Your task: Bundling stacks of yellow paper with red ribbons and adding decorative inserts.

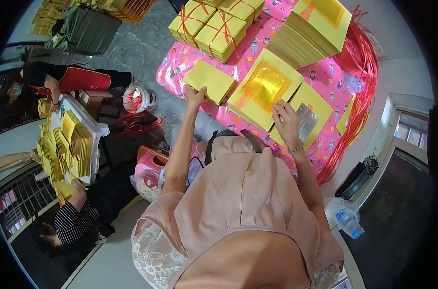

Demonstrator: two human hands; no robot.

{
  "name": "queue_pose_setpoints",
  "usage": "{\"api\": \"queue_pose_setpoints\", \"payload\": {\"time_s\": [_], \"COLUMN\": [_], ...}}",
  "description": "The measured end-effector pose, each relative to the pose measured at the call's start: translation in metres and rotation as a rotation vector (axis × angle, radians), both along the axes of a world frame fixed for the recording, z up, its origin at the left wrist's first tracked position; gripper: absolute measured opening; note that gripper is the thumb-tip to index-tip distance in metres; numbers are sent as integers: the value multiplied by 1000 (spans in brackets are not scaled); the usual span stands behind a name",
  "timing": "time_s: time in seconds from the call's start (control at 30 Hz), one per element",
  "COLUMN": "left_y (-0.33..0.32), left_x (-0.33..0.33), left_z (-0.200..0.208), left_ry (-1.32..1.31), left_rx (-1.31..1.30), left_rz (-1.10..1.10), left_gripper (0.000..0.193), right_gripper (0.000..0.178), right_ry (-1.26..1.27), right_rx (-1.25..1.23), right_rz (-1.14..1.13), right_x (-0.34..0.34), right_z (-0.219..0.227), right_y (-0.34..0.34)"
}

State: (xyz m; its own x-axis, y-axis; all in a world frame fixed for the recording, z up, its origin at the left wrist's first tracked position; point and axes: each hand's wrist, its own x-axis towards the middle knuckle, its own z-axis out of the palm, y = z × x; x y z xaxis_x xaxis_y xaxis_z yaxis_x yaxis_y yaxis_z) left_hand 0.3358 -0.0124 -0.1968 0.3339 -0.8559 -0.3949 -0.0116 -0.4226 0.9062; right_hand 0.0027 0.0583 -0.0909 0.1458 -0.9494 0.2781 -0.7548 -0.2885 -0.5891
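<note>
My left hand [196, 96] is closed on the near left corner of a small stack of yellow paper [210, 79], thumb on top. To its right lies a thicker stack of yellow paper with a shiny gold-foil panel [266, 85]. My right hand [287, 121] has its fingers curled together at the right edge of that gold-foil paper. Whether one sheet or more lies in the pinch is too small to tell. Partly under my right hand is yellow paper with a silver-foil panel [309, 120].
The pink patterned tablecloth [168, 67] bears yellow bundles tied with red string [221, 36] and a tall yellow paper stack [301, 43]. Red strands [363, 62] hang at the right. Two people work at a white table [96, 139] on the left. A white bucket [141, 99] stands between.
</note>
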Motion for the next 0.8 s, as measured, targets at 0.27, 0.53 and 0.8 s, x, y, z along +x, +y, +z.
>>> {"api": "queue_pose_setpoints", "payload": {"time_s": [0.27, 0.53, 0.8], "left_y": [2, 10, 13], "left_x": [11, 3, -20], "left_z": [-33, -31, 27], "left_ry": [-135, -476, -871], "left_rx": [31, -95, -25], "left_rz": [30, 9, -118], "left_gripper": [51, 75, 108], "right_gripper": [17, 17, 17], "right_ry": [19, 22, -17], "right_rx": [-6, 19, 6], "right_rz": [12, 3, -41], "right_x": [3, 1, 5], "right_z": [0, -3, 10], "right_y": [1, 2, 14]}}
